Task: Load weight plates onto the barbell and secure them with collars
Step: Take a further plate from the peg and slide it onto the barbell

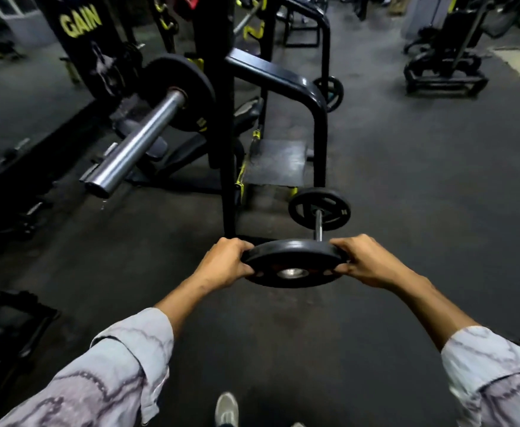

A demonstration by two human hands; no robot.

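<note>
A black weight plate (pixel 294 257) with a metal-ringed centre hole is held in front of me, tilted almost flat. My left hand (pixel 226 260) grips its left rim and my right hand (pixel 362 260) grips its right rim. Up on the left the barbell (pixel 135 143) rests in the rack, its bare steel sleeve pointing toward me. One black plate (pixel 187 90) sits on the sleeve's inner end. No collar is visible. Just beyond the held plate, another plate (pixel 320 208) hangs on a short storage peg (pixel 318 228) low on the rack.
The black rack upright (pixel 221 118) and its curved side frame (pixel 317 118) stand between barbell and storage peg. A bench (pixel 147 140) lies under the bar. Another plate (pixel 332 92) sits farther back, a machine (pixel 446 66) at right. Dark rubber floor, my shoe (pixel 226 408) below.
</note>
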